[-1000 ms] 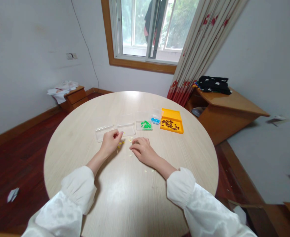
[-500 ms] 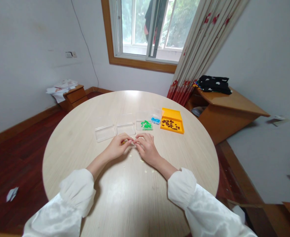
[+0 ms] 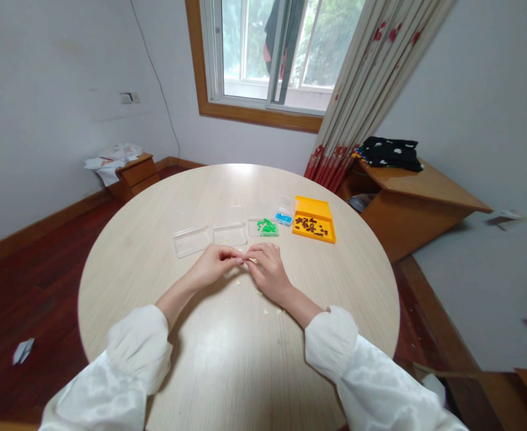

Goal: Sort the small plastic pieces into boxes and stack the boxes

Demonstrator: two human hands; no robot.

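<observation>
Left hand (image 3: 213, 267) and right hand (image 3: 268, 273) pinched tip to tip, held item too small to tell; yellow bits (image 3: 238, 281) just below; likely gathering, next needs fine pinch

Soft daylight from the window (image 3: 270, 54) (edges bowed, sharp focus)

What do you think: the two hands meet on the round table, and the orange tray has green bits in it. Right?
Not quite. In the head view the orange tray holds dark brown bits; the green bits sit in the clear box just left of it. The left hand and right hand do meet on the round table.
</observation>
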